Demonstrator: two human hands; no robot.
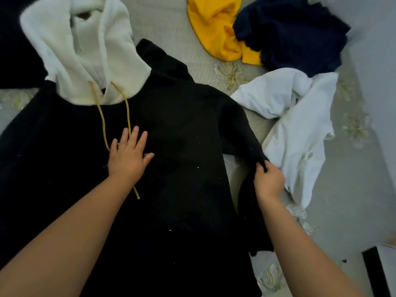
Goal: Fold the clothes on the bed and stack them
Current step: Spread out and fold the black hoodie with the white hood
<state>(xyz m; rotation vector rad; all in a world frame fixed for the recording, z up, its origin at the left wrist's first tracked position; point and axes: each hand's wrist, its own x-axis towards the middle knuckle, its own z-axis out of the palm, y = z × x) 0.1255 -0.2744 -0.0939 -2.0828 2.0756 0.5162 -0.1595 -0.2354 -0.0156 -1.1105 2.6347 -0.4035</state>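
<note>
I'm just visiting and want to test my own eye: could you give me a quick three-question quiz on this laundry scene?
1. True or false: the left hand lies flat on the black hoodie.
2. What does the right hand pinch? A) yellow garment B) the hoodie's sleeve C) drawstring
3. What colour is the hood?

Key: 1 true; 2 B; 3 white.

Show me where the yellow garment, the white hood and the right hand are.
yellow garment (216,28), head view, on its crumpled middle.
white hood (85,50), head view, on its front fabric.
right hand (269,182), head view, on its back, gripping the black sleeve.
</note>
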